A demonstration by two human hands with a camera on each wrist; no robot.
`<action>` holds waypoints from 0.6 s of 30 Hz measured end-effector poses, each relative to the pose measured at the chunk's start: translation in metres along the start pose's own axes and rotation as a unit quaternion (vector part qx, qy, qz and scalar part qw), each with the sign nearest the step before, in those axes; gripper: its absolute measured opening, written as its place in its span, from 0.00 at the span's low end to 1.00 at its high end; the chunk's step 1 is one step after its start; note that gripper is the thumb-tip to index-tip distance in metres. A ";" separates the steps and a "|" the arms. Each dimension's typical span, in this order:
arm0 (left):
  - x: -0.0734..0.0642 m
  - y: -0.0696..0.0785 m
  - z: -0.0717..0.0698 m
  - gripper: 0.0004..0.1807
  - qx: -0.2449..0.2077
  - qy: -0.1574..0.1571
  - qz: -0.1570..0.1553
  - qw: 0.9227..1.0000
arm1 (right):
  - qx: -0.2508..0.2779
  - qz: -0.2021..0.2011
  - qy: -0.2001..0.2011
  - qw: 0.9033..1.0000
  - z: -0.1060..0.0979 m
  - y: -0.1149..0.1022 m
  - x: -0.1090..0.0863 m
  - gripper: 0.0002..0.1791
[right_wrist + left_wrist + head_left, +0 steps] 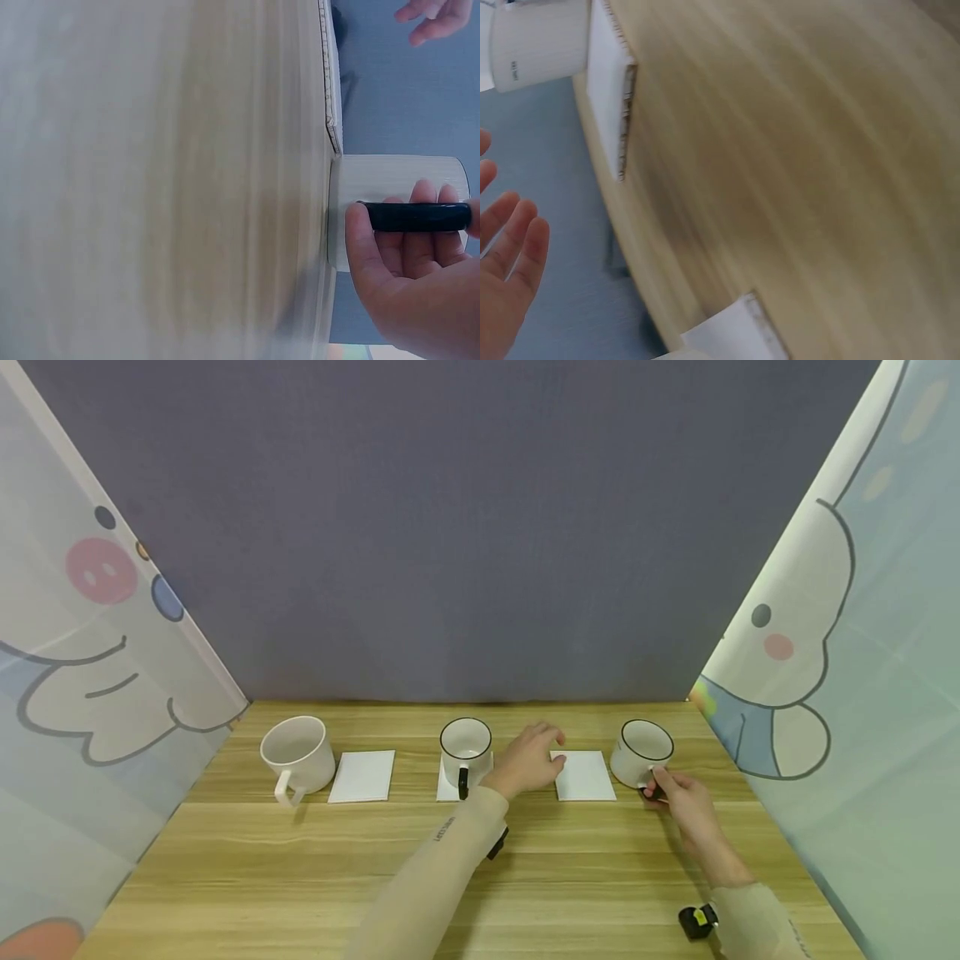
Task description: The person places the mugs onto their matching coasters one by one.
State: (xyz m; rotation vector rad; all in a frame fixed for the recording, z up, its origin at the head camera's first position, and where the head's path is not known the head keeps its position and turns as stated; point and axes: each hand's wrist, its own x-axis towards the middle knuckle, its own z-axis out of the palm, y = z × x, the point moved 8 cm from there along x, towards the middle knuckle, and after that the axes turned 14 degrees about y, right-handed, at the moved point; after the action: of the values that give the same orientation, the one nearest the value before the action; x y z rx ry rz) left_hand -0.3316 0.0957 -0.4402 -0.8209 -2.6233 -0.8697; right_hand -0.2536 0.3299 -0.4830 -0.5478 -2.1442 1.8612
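My right hand (686,806) grips the black handle (420,217) of a white mug with a dark rim (637,756). That mug stands upright on the table, just right of a white square card (585,775). Above the left edge of this card hovers my left hand (531,758), its fingers loosely bent and holding nothing. A second dark-rimmed white mug (467,745) sits on another white card (447,788), left of the left hand, its black handle toward me. In the left wrist view, the left hand's fingers (514,232) are spread apart from the nearby mug.
At the far left stands a wider all-white mug (296,758), its handle toward me. Beside it lies a white card (362,777). A dark grey panel (465,527) rises behind the wooden table (300,877), and printed cartoon sheets hang on both sides.
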 end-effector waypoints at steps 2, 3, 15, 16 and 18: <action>-0.002 -0.001 0.005 0.15 0.006 -0.005 0.003 1.000 | -0.004 -0.002 0.001 1.000 0.000 -0.001 0.000 0.24; -0.002 -0.002 0.007 0.15 0.010 -0.008 0.003 1.000 | -0.006 -0.003 0.001 1.000 0.000 -0.001 0.000 0.24; -0.011 -0.010 0.027 0.11 0.031 -0.056 -0.024 0.998 | -0.012 0.002 0.001 1.000 0.000 -0.001 -0.001 0.24; -0.011 -0.011 0.028 0.10 0.035 -0.060 -0.024 0.997 | -0.011 0.002 0.001 1.000 0.000 -0.001 -0.001 0.24; -0.012 -0.013 0.031 0.09 0.041 -0.064 -0.020 0.997 | -0.007 0.001 0.001 1.000 0.000 0.000 -0.001 0.23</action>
State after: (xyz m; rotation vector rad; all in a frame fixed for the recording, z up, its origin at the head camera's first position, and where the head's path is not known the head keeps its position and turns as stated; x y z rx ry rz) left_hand -0.3314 0.1014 -0.4755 -0.8313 -2.7742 -0.7355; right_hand -0.2529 0.3299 -0.4825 -0.5558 -2.1583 1.8475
